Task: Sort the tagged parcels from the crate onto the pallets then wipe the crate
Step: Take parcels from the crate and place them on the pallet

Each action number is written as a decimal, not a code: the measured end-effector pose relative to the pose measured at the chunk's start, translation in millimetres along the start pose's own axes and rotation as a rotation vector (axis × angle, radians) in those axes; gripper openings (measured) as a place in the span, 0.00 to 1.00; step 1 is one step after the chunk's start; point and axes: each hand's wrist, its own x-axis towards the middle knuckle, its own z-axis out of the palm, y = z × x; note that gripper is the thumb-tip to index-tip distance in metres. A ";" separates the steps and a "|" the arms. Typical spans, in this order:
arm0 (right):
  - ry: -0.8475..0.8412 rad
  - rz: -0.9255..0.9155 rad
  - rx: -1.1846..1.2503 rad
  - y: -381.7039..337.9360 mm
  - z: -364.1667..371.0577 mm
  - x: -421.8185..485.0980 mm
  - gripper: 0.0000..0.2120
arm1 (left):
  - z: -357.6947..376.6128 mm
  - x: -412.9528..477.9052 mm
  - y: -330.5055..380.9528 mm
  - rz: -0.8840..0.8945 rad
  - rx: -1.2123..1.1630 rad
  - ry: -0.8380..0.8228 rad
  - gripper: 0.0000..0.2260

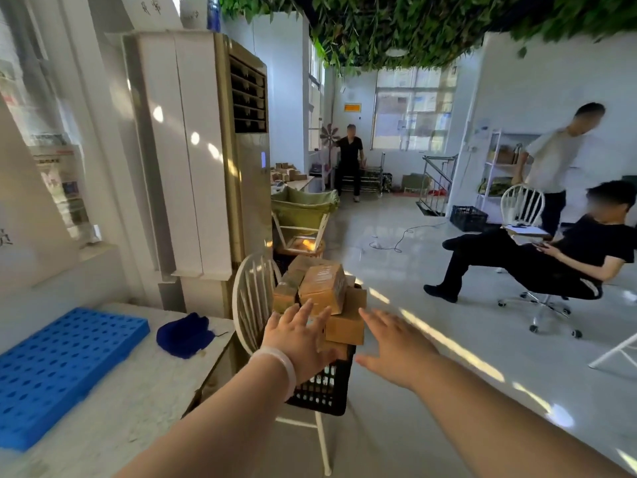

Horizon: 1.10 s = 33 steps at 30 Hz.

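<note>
Two bare forearms reach forward, and the left hand (300, 339) and the right hand (396, 353) are both spread wide with straight fingers and hold nothing. The left one lies in front of the pile; whether it touches cardboard I cannot tell. At the left, a blue pallet (62, 367) and a blue cloth (186, 334) lie on the table (138, 408). I think it is best to take the top parcel (322, 288) first, one palm on each side, and to lift it straight up, because it sits tilted on the others and could slide. The black crate (324, 384) stands on a white chair (253, 298), overfilled with brown cardboard parcels. Their tags are too blurred to read.
</note>
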 end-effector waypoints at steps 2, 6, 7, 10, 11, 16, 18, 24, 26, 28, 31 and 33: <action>-0.007 0.034 0.030 -5.8 1.0 33.0 0.41 | -1.6 31.6 -18.2 0.034 0.003 -0.012 0.36; -0.006 0.071 0.067 -15.8 8.4 89.6 0.40 | 0.4 90.8 -49.1 0.067 0.011 -0.022 0.34; -0.013 0.074 0.076 -16.5 12.4 101.5 0.40 | 4.2 103.8 -53.7 0.071 0.001 -0.025 0.33; -0.058 0.079 0.089 -11.6 23.4 132.5 0.39 | 20.8 136.5 -58.6 0.086 -0.008 -0.087 0.33; -0.065 0.086 0.088 -7.5 25.6 143.1 0.39 | 26.1 147.2 -59.0 0.094 -0.002 -0.112 0.33; -0.083 0.144 0.128 25.3 32.4 201.3 0.37 | 39.9 211.3 -63.4 0.082 0.000 -0.134 0.34; -0.096 0.155 0.144 41.8 37.1 227.4 0.37 | 43.1 239.1 -60.7 0.075 -0.001 -0.146 0.33; -0.181 0.150 0.208 90.1 58.0 315.7 0.35 | 65.0 317.1 -47.6 -0.029 -0.060 -0.257 0.34; -0.230 0.126 0.236 104.5 66.5 342.3 0.35 | 74.4 340.5 -45.2 -0.088 -0.088 -0.285 0.34; -0.280 0.102 0.264 117.5 74.4 366.0 0.34 | 81.0 362.5 -42.7 -0.153 -0.115 -0.313 0.34; -0.321 0.075 0.293 131.5 84.8 396.6 0.33 | 92.4 390.3 -37.2 -0.241 -0.160 -0.319 0.34; -0.334 0.076 0.322 138.1 93.1 412.6 0.33 | 100.0 403.0 -32.6 -0.289 -0.175 -0.320 0.35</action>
